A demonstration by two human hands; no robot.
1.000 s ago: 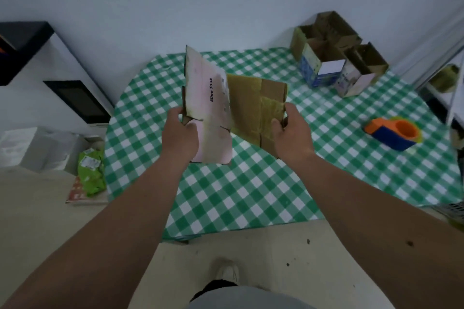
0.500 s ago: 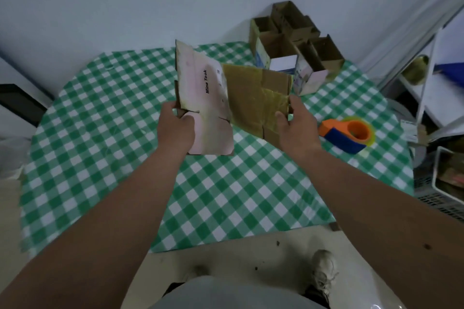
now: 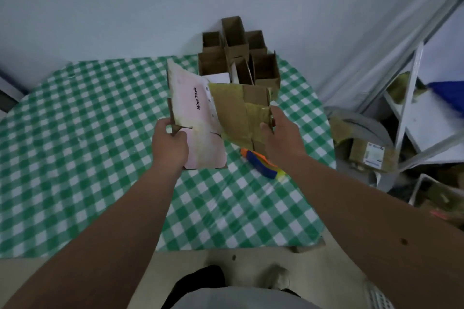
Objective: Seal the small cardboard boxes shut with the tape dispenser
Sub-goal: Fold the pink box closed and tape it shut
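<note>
The flattened pink-and-brown cardboard box is held above the green-and-white checked tablecloth. The left hand grips its pink edge; the right hand grips its taped brown edge. The orange-and-blue tape dispenser lies on the tablecloth below the box. Open brown cardboard boxes stand clustered behind it.

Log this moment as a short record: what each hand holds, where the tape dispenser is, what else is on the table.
left hand: left hand grips the pink printed side of the flattened box
right hand: right hand grips the brown taped side of the same box
box state: unfolded, held above the table, not sealed
tape dispenser: orange and blue tape dispenser lies on the checked cloth, partly hidden under the right hand, untouched
other boxes: cluster of open boxes at the table's far edge by the wall
</note>
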